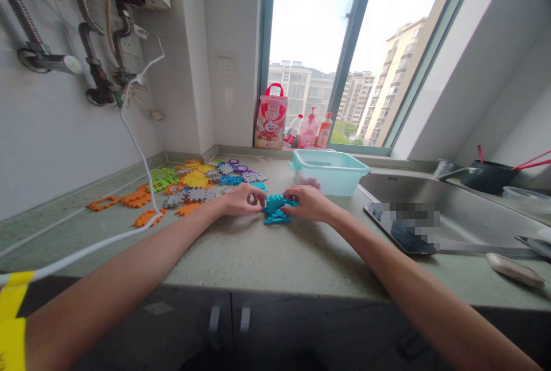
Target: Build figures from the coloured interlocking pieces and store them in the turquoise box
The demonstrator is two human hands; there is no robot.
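Note:
A small cluster of teal interlocking puzzle tiles [275,208] stands partly upright on the speckled green countertop [258,256]. My left hand [242,199] grips its left side and my right hand [310,203] grips its right side, fingers curled on the pieces. Further left lie several loose tiles [193,182] in orange, yellow, green, grey, blue and purple, spread flat on the counter.
A light teal plastic tub [329,171] stands just behind my right hand. A tablet [400,227] rests at the edge of the steel sink [465,216]. Bottles and a red-handled bag [270,117] stand on the window sill. A white cable [129,130] trails across the counter's left.

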